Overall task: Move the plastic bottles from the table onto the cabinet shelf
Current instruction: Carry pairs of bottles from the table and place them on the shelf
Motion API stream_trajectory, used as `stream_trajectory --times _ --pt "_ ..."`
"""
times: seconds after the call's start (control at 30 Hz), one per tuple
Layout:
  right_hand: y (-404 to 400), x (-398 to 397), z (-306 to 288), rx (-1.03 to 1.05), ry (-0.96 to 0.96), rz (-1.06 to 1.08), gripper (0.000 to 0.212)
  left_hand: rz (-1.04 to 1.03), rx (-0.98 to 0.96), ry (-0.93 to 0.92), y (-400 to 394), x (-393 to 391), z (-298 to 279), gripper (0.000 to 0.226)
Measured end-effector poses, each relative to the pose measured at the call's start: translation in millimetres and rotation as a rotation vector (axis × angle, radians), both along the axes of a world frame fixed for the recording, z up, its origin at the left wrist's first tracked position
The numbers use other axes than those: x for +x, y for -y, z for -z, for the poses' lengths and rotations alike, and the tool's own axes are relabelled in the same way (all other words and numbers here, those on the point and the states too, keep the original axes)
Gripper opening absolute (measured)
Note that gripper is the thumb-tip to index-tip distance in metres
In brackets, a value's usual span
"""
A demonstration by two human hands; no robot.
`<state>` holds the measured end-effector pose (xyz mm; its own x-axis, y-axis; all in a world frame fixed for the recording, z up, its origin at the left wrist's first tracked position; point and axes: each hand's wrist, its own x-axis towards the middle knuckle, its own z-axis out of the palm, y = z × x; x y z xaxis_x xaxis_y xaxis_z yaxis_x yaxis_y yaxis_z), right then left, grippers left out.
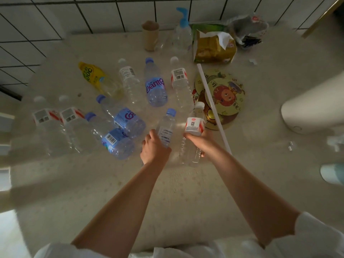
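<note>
Fingers of my left hand [153, 146] curl round the lower body of a blue-capped clear bottle [166, 127], and my right hand [200, 141] wraps a white-capped bottle with a red and white label [193, 127]; both bottles sit low over the tabletop [167, 183], and I cannot tell whether they are lifted yet. Using the cartoon plate [229, 94] as my marker, both held bottles are just left of it. Further left of the plate, ten or so more bottles wait: a blue Ganten bottle [155, 84], a yellow-labelled one [96, 77], and others lying or standing beyond. No cabinet shelf is in view, so I judge the job barely begun, with nearly the whole batch left to carry. A white rod [214, 107] lies across the plate, close by my right wrist.
</note>
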<state>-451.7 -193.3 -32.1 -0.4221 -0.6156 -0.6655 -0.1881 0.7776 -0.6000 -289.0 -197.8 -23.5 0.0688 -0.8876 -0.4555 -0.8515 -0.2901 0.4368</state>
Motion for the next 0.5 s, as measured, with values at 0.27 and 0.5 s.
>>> stream_trajectory --times 0.27,0.5 --pt "-43.0 5.7 -14.1 -0.007 0.104 0.043 0.062 -0.118 0.091 -0.169 -12.2 15.7 -2.7 0.071" --pt "-87.4 16.9 -39.9 -0.079 0.054 0.044 0.063 -0.152 0.079 -0.290 -48.9 31.9 -23.1 0.076"
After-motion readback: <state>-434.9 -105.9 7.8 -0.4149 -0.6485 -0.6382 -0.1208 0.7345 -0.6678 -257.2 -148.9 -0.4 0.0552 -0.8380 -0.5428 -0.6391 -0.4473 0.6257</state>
